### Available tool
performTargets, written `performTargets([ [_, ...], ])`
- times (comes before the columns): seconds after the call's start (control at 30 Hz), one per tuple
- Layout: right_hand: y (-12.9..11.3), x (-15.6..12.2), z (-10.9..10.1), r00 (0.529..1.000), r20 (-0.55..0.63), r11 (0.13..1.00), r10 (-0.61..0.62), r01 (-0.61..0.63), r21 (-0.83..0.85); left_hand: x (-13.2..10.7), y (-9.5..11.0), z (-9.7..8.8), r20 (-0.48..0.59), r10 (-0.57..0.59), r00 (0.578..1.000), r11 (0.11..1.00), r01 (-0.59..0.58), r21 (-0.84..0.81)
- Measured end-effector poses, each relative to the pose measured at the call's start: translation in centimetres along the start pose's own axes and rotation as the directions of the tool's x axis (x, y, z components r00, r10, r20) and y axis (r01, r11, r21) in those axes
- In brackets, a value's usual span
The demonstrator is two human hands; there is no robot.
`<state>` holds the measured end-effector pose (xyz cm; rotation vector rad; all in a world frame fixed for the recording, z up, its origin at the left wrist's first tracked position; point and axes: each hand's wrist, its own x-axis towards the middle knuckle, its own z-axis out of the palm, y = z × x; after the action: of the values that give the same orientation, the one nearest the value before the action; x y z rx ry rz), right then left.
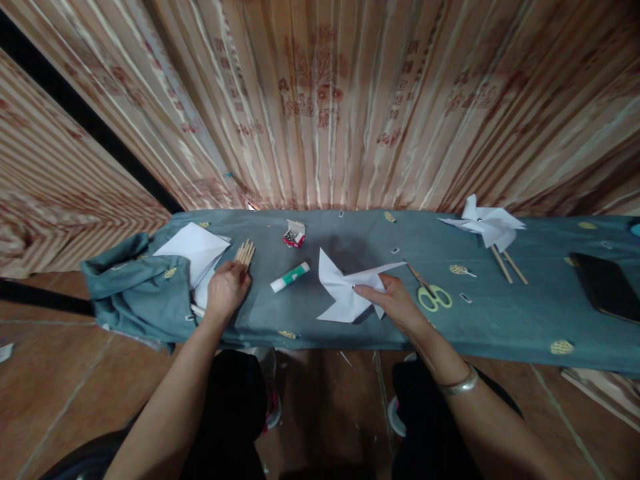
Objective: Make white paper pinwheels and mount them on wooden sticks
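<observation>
My right hand (399, 303) is closed on a white paper pinwheel (340, 303), its thumb beside the small pin head at the centre and its other fingers behind the paper. No stick shows on this pinwheel. On the left, my left hand (226, 291) has its fingers closed around a bundle of thin wooden sticks (245, 252), whose ends point away from me. Beside that hand lies a stack of white paper sheets (193, 247). Between my hands are a green and white glue stick (291, 277) and an open little red box (294, 235) with small metal pins.
Yellow-green scissors (434, 298) lie just right of my right hand. Farther right are finished-looking pinwheels (487, 223) on sticks and a black phone (607, 285). A grey-green cloth (505, 320) covers the narrow table, bunched at its left end. A patterned curtain (320, 100) hangs behind.
</observation>
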<state>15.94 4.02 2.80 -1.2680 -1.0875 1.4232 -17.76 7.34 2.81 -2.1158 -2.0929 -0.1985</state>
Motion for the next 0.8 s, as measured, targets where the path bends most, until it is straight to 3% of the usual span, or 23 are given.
performTargets([
  [0.33,0.1,-0.1,0.0,1.0,0.002,1.0,0.009,-0.009,0.005,0.1,-0.8,1.0,-0.076,-0.008,0.997,0.993,-0.001,-0.119],
  [0.43,-0.1,-0.2,-0.1,1.0,0.012,1.0,-0.007,0.007,-0.013,0.3,-1.0,0.6,-0.132,-0.028,0.991,0.972,-0.003,-0.235],
  [0.53,-0.8,-0.7,-0.2,0.999,0.04,0.998,-0.032,0.034,-0.054,-0.2,0.4,-0.8,-0.177,-0.065,0.982,0.896,-0.021,-0.444],
  [0.6,-1.5,-1.4,-0.1,0.996,0.073,0.994,-0.055,0.062,-0.093,-0.9,2.4,-1.7,-0.18,-0.082,0.98,0.771,-0.052,-0.635],
  [0.67,-2.1,-2.5,0.0,0.99,0.108,0.986,-0.095,0.108,-0.126,-1.7,4.9,-2.3,-0.099,-0.071,0.993,0.563,-0.043,-0.825],
  [0.73,-2.5,-3.7,0.2,0.975,0.163,0.977,-0.151,0.172,-0.125,-2.6,7.4,-2.3,0.099,-0.039,0.994,0.275,0.106,-0.956],
  [0.8,-2.7,-4.7,0.3,0.943,0.239,0.965,-0.231,0.254,-0.068,-3.4,9.7,-2.3,0.319,0.049,0.947,0.006,0.319,-0.948],
])
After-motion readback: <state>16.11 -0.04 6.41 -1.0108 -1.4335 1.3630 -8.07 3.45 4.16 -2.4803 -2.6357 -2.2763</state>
